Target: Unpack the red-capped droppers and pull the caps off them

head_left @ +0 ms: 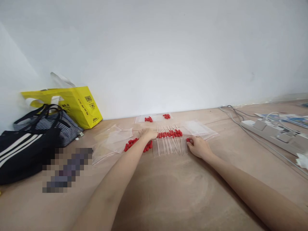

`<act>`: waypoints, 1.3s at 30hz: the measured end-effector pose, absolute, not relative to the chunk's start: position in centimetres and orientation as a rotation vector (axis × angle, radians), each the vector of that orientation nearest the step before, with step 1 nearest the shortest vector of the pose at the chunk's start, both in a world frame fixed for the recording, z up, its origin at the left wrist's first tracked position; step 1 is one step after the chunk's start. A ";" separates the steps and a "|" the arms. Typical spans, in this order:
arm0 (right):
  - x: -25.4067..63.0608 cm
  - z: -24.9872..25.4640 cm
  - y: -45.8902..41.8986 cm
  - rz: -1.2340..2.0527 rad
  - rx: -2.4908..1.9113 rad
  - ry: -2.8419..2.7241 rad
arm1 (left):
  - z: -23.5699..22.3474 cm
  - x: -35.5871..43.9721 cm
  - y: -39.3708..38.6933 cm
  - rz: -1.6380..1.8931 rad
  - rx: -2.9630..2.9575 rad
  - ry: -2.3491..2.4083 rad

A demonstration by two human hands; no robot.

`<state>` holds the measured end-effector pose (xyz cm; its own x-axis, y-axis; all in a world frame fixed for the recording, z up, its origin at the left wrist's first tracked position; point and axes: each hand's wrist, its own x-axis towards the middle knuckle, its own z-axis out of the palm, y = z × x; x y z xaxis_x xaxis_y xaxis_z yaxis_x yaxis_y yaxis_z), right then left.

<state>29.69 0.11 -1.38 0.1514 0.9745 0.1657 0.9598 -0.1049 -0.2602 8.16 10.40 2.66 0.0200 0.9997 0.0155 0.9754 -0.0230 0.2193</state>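
Observation:
Several clear thin dropper tubes lie side by side on the wooden table, with a row of red rubber dropper bulbs along their far ends. My right hand is at the right end of the tubes, thumb and fingers pinching a single red rubber bulb. At the left end of the bulb row is my left hand, its fingers drawn together; what they hold, if anything, I cannot make out. A loose pile of red bulbs lies left of the tubes, partly behind my left forearm.
Clear zip bags lie at the left, another bag at the right. More red bulbs lie near the wall. A yellow bag and dark bags stand left. A white power strip with cables is at the right.

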 end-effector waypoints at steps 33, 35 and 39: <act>23.5 -1.4 -2.7 -0.490 -0.882 -2.210 | -0.6 2.0 -1.6 0.798 3.485 1.152; 23.2 -1.7 -2.6 -0.474 -0.843 -2.201 | -0.8 2.4 -1.8 0.873 3.492 1.102; 23.2 -2.2 -2.3 -0.442 -0.772 -2.207 | -0.6 2.8 -2.4 0.968 3.395 1.054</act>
<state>23.19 -2.34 -2.21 -0.5419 0.3904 0.7443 0.6470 0.7590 0.0729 2.81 -2.35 -0.63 0.7199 0.3536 0.5973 0.6249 -0.7046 -0.3361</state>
